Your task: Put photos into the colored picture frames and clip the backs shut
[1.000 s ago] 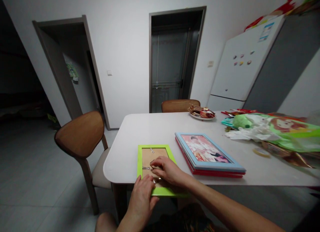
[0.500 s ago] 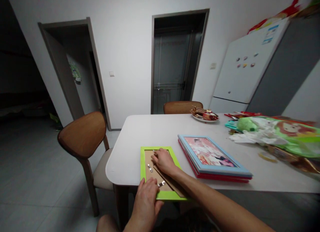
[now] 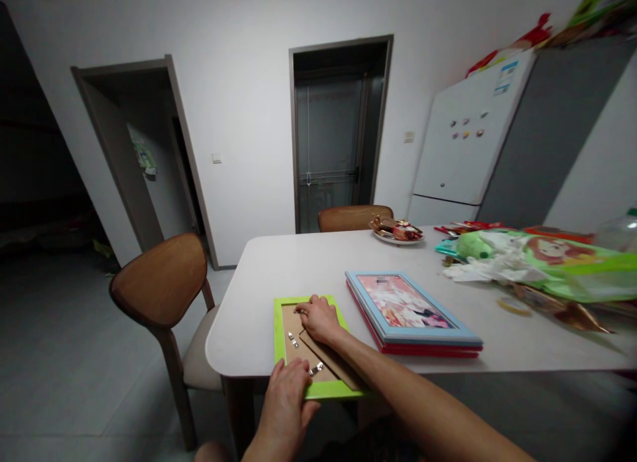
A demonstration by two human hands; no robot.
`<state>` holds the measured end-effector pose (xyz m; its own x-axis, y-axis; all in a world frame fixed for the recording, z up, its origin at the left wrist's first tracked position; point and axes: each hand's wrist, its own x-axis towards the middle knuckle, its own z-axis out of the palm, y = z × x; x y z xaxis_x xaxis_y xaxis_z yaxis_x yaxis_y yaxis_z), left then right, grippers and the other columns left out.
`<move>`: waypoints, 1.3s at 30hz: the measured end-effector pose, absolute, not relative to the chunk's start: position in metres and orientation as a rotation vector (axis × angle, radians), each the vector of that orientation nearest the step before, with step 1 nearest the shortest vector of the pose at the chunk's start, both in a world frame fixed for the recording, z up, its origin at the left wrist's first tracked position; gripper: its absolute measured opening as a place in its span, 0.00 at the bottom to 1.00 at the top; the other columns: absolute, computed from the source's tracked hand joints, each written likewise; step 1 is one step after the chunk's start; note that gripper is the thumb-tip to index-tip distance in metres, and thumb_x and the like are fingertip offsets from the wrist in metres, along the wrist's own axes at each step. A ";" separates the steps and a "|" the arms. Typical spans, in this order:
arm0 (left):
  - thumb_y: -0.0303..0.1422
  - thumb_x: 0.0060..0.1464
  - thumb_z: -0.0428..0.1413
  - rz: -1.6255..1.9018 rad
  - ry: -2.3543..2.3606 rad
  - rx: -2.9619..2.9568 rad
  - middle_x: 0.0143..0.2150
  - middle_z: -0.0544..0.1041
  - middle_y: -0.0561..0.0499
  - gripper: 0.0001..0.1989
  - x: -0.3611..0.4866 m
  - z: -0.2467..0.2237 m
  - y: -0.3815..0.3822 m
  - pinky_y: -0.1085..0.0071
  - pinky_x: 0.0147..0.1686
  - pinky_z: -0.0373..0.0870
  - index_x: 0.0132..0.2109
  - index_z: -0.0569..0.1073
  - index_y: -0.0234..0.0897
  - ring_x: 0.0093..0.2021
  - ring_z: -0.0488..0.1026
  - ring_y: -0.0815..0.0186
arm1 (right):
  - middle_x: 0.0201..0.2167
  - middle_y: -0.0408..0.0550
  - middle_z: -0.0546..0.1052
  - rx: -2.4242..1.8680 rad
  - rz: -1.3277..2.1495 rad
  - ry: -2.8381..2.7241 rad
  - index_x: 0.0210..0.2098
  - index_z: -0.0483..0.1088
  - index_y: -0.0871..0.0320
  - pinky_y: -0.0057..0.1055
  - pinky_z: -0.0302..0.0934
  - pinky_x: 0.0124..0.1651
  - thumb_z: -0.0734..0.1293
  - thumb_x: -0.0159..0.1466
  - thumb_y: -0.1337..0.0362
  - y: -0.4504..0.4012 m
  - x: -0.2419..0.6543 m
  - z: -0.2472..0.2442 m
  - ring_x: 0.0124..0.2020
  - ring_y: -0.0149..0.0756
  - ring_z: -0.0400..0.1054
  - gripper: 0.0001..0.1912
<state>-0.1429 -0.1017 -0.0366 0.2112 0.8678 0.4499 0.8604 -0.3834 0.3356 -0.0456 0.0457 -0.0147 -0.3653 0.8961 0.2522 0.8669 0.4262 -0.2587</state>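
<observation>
A lime green picture frame (image 3: 279, 329) lies back side up at the table's near edge. Its brown backing board (image 3: 292, 359) carries small metal clips (image 3: 293, 340) and a folded stand piece. My left hand (image 3: 288, 399) rests on the frame's near left corner, fingers apart, thumb by the near edge. Near the far end of the backing, my right hand (image 3: 318, 319) has its fingers bent together at a metal clip (image 3: 300, 310). Its forearm crosses over the frame's right side. To the right sits a stack of frames, with a light blue one (image 3: 408, 309) on top.
The white table (image 3: 239, 303) also holds a plate of wrapped items (image 3: 398, 233), a tape roll (image 3: 513, 307) and a green bag (image 3: 567, 259) with crumpled white plastic. Wooden chairs stand at the left (image 3: 162, 276) and behind (image 3: 353, 218). A fridge (image 3: 455, 130) is at the back right.
The view has turned slightly right and up. My right hand stays at the far clip, its fingers slightly shifted. My left hand remains on the near left corner of the green frame.
</observation>
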 end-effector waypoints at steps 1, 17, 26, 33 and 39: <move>0.18 0.35 0.56 0.921 1.739 2.437 0.44 0.73 0.44 0.22 -0.143 -0.037 -0.102 0.51 0.48 0.62 0.41 0.67 0.36 0.46 0.68 0.57 | 0.37 0.52 0.68 -1.504 0.130 -2.333 0.39 0.70 0.50 0.33 0.51 0.36 0.55 0.58 0.62 0.045 -0.045 -0.013 0.39 0.40 0.60 0.15; 0.19 0.36 0.53 1.079 1.645 2.171 0.53 0.64 0.41 0.19 -0.150 -0.039 -0.097 0.52 0.52 0.54 0.39 0.67 0.37 0.55 0.58 0.55 | 0.34 0.50 0.71 -1.308 0.385 -2.400 0.36 0.70 0.59 0.24 0.51 0.32 0.61 0.48 0.64 -0.005 -0.001 0.006 0.33 0.33 0.63 0.16; 0.31 0.43 0.54 1.601 1.439 1.226 0.47 0.69 0.45 0.20 -0.163 -0.010 -0.074 0.64 0.47 0.62 0.46 0.64 0.36 0.47 0.66 0.59 | 0.32 0.50 0.71 -1.152 0.376 -2.351 0.35 0.71 0.59 0.25 0.54 0.34 0.63 0.48 0.63 -0.013 -0.019 0.050 0.33 0.34 0.63 0.15; 0.29 0.38 0.55 1.590 1.422 0.933 0.40 0.73 0.48 0.20 -0.234 -0.008 -0.075 0.71 0.31 0.68 0.43 0.64 0.37 0.32 0.72 0.65 | 0.39 0.54 0.70 -1.237 0.402 -2.254 0.44 0.67 0.62 0.29 0.54 0.42 0.60 0.54 0.62 -0.004 -0.006 0.025 0.38 0.36 0.63 0.19; 0.31 0.42 0.51 1.330 1.813 1.200 0.36 0.74 0.49 0.19 -0.281 -0.023 -0.078 0.70 0.32 0.68 0.45 0.62 0.35 0.31 0.73 0.65 | 0.38 0.57 0.68 -1.600 0.239 -2.283 0.47 0.63 0.63 0.30 0.53 0.42 0.59 0.53 0.63 0.012 0.021 -0.009 0.38 0.39 0.64 0.22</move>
<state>-0.2808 -0.0776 -0.0230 -0.4238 0.9043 0.0522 0.3214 0.0962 0.9421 0.0213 0.0116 -0.0088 -0.3067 0.9348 0.1794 0.8772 0.3507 -0.3279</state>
